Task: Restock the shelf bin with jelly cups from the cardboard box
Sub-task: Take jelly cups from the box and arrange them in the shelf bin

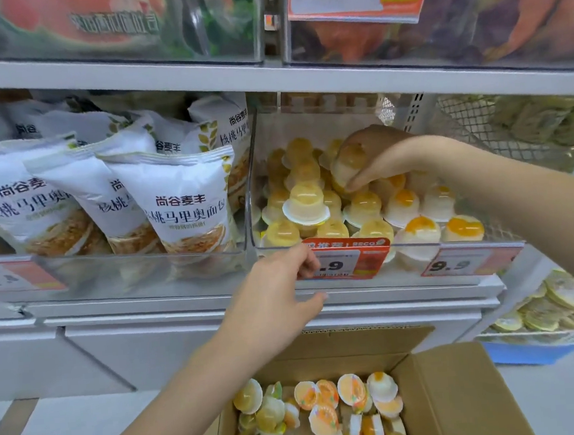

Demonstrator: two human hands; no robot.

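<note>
We see the right hand (380,156) inside the clear shelf bin (321,276), its fingers (361,180) curled round a jelly cup (348,164) above the pile. The left hand (278,293) pinches the price tag (349,258) on the bin's front. Below, the open cardboard box (464,395) holds more cups.

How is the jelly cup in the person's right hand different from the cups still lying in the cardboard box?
The held jelly cup is gripped by the right hand up inside the shelf bin; the box cups lie loose in the cardboard box below. The held one looks amber-topped; the box cups are mixed, some with orange fruit. The box cups lie tipped at all angles. All are small, domed and clear.
</note>
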